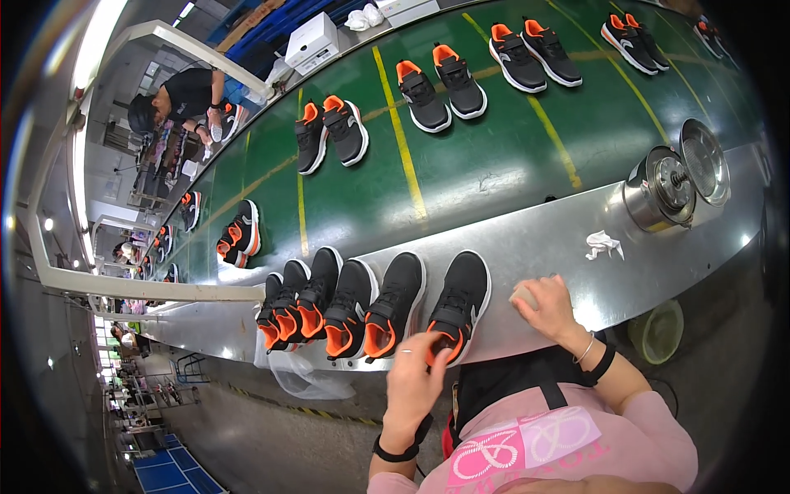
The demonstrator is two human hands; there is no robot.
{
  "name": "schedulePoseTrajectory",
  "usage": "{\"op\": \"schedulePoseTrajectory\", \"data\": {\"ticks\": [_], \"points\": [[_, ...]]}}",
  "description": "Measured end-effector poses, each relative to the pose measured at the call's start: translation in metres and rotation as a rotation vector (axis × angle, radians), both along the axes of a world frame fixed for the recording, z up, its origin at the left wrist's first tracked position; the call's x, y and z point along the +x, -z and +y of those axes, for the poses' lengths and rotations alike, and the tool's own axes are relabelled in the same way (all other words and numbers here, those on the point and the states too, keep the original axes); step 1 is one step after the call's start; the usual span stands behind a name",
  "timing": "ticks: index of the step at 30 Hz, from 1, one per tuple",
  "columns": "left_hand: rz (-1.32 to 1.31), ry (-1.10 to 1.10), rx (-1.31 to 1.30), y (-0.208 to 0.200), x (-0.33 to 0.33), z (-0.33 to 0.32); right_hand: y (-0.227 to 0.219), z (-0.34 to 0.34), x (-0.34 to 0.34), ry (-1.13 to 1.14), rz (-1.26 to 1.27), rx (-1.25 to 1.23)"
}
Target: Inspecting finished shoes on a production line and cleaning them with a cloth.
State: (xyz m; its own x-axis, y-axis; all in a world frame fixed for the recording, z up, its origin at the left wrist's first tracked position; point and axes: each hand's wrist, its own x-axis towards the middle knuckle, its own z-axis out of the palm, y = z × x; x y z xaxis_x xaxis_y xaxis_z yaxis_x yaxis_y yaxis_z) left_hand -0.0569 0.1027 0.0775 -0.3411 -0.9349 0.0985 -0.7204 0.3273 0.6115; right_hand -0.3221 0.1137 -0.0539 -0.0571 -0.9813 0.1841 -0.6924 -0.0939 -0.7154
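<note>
A row of black sneakers with orange linings and white soles stands along the near edge of the metal bench. At the row's right end is a sneaker (462,296), toe pointing away from me. My left hand (415,375) is at its heel, fingers closed on the collar at the orange opening. Just left of it stands another sneaker (399,296), apart from my hand. My right hand (547,309) is curled above the bench, to the right of the held sneaker. A small pale thing shows at its fingers, too little visible to name.
Beyond the bench runs a green conveyor belt (362,206) with yellow lines, carrying pairs of sneakers (440,90). A metal canister (658,193) with its lid open and a crumpled white cloth (605,244) are at the right. A co-worker (177,103) bends over the belt's far side.
</note>
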Motion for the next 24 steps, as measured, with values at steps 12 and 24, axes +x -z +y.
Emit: {"op": "schedulePoseTrajectory", "data": {"ticks": [12,24], "points": [[-0.496,-0.318,0.189,0.000,0.016,-0.027,0.007,0.001,0.005,0.061,0.071,-0.080],[-0.431,-0.073,0.207,0.022,-0.010,-0.048,0.006,-0.002,0.003,0.060,0.051,-0.115]]}}
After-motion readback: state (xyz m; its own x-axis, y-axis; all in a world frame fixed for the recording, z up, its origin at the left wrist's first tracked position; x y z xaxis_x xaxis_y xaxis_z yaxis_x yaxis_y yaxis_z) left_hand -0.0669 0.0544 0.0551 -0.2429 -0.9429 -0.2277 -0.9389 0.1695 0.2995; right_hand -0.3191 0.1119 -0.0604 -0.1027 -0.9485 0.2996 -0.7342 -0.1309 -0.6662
